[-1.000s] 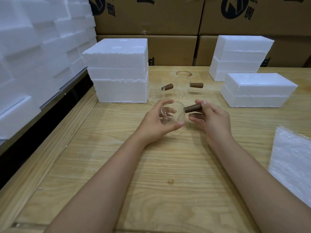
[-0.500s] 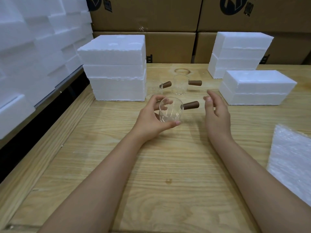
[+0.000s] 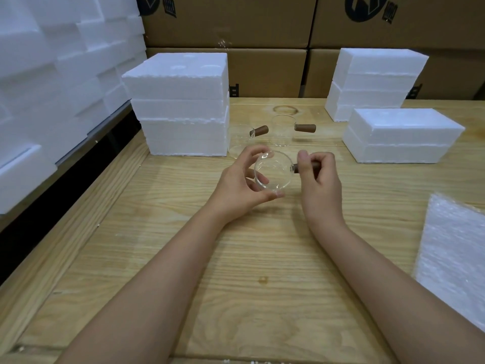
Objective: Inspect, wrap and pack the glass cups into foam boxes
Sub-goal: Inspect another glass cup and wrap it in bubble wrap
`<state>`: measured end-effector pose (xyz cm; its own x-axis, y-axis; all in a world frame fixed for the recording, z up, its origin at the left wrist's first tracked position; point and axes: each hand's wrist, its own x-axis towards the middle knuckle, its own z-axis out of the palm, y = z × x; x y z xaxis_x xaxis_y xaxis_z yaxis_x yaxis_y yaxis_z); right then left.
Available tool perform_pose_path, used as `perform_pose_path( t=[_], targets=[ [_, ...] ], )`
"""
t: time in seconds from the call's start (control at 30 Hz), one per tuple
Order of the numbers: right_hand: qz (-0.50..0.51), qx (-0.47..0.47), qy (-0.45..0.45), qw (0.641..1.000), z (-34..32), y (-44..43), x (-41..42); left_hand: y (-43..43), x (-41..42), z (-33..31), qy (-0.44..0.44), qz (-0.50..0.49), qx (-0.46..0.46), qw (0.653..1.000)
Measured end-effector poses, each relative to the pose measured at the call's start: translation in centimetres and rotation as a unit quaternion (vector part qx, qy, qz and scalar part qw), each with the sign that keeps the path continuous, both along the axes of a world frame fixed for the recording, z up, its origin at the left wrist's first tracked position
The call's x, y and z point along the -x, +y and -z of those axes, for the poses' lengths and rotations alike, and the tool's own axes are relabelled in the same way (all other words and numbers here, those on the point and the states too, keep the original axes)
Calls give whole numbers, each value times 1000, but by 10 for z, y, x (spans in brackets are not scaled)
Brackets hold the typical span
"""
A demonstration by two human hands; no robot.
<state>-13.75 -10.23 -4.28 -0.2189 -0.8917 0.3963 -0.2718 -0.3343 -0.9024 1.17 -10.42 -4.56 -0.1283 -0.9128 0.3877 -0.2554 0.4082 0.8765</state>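
The glass cup [image 3: 273, 174] is held just above the surface [image 3: 262, 245], tipped so that its open mouth faces the viewer. The left hand [image 3: 236, 182] cradles its wall, thumb beneath and fingers curled behind. The right hand [image 3: 320, 177] closes thumb and fingers round the wooden handle [image 3: 296, 168], which projects from the cup's right side. Half a second earlier the right hand hangs open beside the handle and the left hand alone carries the cup, so the handle is now regripped and the mouth is turned further toward the viewer. This reads as a change of hold while the glass is rotated: inspection appears to be under way, with wrapping and packing not yet begun. Beyond the held cup, a second cup [image 3: 282, 132] and a third cup [image 3: 241, 139] stand upright on the surface, apparently awaiting the same check. A stack of foam boxes [image 3: 181, 106] rises beyond it to the left. A taller stack [image 3: 372, 80] and a lower stack [image 3: 399, 139] lie beyond it to the right. A sheet of bubble wrap [image 3: 456, 258] lies nearer the viewer, well to the cup's right. Cardboard cartons [image 3: 262, 22] fill the background. Each bears a dark round logo [image 3: 367, 9] with printed characters, cut off by the frame edge and not legible.
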Motion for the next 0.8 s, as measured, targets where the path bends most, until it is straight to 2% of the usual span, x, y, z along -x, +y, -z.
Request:
perform_pose_path(
  t=[0.27,0.37,0.5,0.63,0.8],
  targets=[
    [65,-96,-12,993,-3,2,-12,2,3,2,-90,-34,69,993],
    [83,-125,24,988,-4,2,-15,2,4,1,-104,-42,74,991],
    [52,-138,97,984,-3,2,-17,2,3,2,-89,-45,65,993],
    [1,-110,146,983,2,3,-12,1,0,3,-49,-46,40,997],
    [-86,-45,140,985,4,4,0,0,-3,0,9,-23,-2,1000]
  ],
)
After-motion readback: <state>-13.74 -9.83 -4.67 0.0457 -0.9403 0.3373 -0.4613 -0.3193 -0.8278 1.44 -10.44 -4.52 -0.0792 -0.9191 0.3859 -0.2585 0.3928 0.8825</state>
